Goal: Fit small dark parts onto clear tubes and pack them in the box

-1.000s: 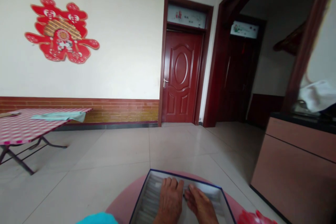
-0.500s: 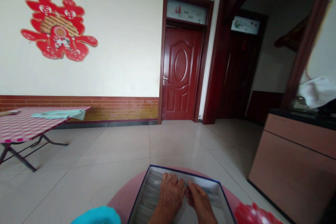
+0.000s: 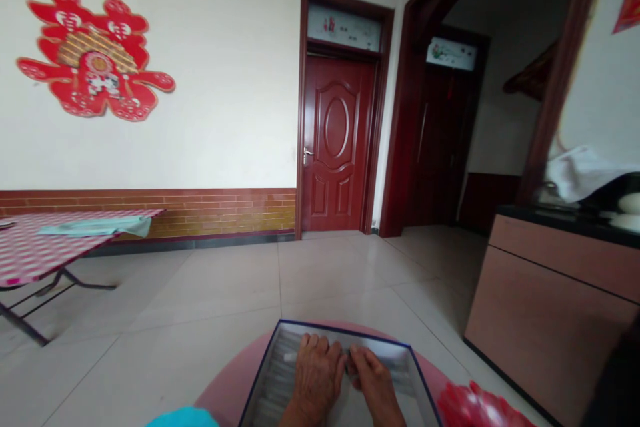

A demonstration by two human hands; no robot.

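Observation:
Inside a shallow white box with a dark blue rim (image 3: pixel 345 328), my two hands work close together. My left hand (image 3: pixel 316 373) is closed, palm down, around a slim pale rod-like item (image 3: pixel 289 357) whose light end sticks out to the left. Thumb and fingers of my right hand (image 3: pixel 371 373) pinch a small dark piece (image 3: pixel 348 361) right beside the left hand's fingers. Whether that piece is part of the rod I cannot tell. Several slim greyish, clear-looking pieces (image 3: pixel 273 383) lie along the box's left side, and more show behind my right hand.
Under the box is a round pink surface (image 3: pixel 227 380). A turquoise item (image 3: pixel 183 417) is at its lower left, a red shiny plastic bag (image 3: pixel 477 407) at its right. A checked folding table (image 3: pixel 60 240) stands left, a brown cabinet (image 3: pixel 555 287) right.
The view has turned slightly right and up. My hands stay together in the box; the pale end of the rod now shows left of my left hand.

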